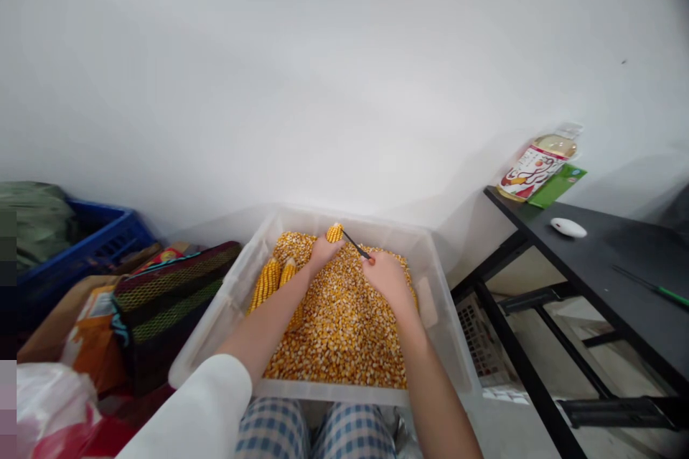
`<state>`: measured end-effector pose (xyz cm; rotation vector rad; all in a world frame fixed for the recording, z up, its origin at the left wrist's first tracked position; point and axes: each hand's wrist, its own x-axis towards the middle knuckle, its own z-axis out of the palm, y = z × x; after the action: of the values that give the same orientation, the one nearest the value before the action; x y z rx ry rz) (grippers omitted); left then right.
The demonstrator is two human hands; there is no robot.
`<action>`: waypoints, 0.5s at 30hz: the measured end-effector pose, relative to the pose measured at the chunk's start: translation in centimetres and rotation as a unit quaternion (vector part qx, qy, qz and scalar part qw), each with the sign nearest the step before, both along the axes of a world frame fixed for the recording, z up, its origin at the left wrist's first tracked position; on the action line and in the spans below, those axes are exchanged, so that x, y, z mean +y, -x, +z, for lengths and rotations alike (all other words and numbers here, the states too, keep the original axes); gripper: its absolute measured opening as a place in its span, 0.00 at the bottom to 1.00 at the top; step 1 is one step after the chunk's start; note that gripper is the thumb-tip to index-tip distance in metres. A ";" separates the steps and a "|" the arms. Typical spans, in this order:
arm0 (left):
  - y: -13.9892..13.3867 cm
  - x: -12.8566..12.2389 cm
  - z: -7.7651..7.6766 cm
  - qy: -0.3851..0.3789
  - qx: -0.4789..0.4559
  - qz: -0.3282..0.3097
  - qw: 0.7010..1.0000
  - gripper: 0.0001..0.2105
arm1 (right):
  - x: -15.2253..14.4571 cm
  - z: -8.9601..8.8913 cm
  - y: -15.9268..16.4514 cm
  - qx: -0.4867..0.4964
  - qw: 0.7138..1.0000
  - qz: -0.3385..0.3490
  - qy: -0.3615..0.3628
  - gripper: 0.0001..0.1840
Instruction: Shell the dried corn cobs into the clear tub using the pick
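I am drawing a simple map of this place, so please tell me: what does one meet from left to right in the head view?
Blue crate → mesh bag → loose corn cobs → left hand → thin dark tool → right hand → labelled bottle → green-handled tool.

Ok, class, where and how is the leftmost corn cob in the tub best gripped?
Probably across the far half of the leftmost corn cob, coming from above: it is long and that end is exposed, while the left forearm crosses close to its near end. A second cob lies close on its right, leaving little room there.
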<state>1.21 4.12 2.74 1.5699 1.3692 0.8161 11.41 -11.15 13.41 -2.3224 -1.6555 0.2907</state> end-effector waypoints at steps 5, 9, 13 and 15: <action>0.2 0.7 -0.6 -0.023 0.024 -0.013 0.999 0.15 | 0.0 -0.2 0.1 -0.017 1.000 0.002 0.004 0.18; 0.5 1.3 -1.1 -0.055 0.057 -0.009 0.997 0.21 | 0.2 0.1 -0.8 -0.032 0.999 0.037 0.014 0.18; 0.7 1.7 -1.3 -0.066 0.069 -0.010 0.995 0.21 | 1.4 1.8 -2.9 -0.041 0.994 0.094 0.041 0.19; 0.7 1.8 -1.3 -0.059 0.061 -0.013 0.996 0.20 | 2.7 3.1 -4.2 -0.035 0.989 0.130 0.056 0.19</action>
<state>0.50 5.96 1.45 1.7493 1.4063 0.8089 15.63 -8.48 16.55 -2.2157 -2.0293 0.3667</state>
